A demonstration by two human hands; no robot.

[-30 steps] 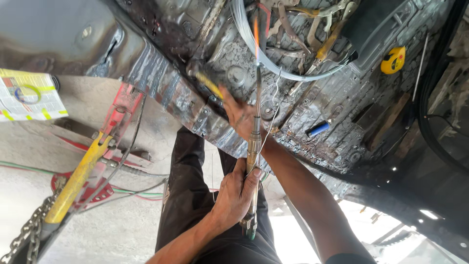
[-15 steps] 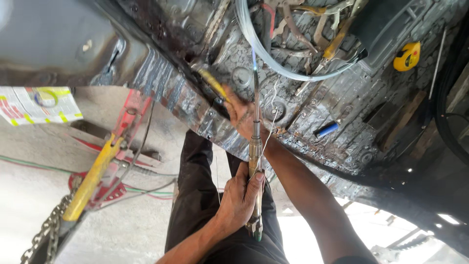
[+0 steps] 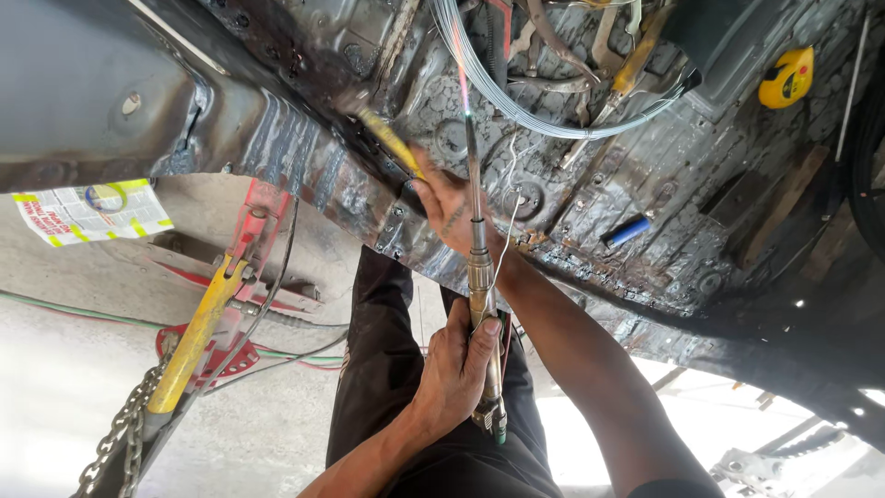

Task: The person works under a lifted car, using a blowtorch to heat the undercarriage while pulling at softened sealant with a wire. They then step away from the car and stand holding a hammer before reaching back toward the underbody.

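My left hand (image 3: 454, 371) is wrapped around the brass handle of a gas torch (image 3: 478, 277). The torch's thin tube runs up over the blackened sheet-metal floor panel (image 3: 304, 138), with a pinkish glow at its tip. My right hand (image 3: 449, 207) rests on the panel's ridge just left of the tube and grips a yellow-handled tool (image 3: 388, 140) pointing up and left. A thin bent wire (image 3: 508, 207) stands beside that hand. My dark trousers show below both hands.
A coil of grey wire (image 3: 553, 124), pliers-like tools, a yellow tape measure (image 3: 786, 78) and a blue lighter (image 3: 627, 231) lie on the panel. At left are a yellow lever (image 3: 195, 339) with a chain (image 3: 120, 433), red clamp parts, hoses and a newspaper (image 3: 92, 212) on concrete.
The view has drifted slightly. Both hands keep their grips and stay in about the same place on the panel and the torch.
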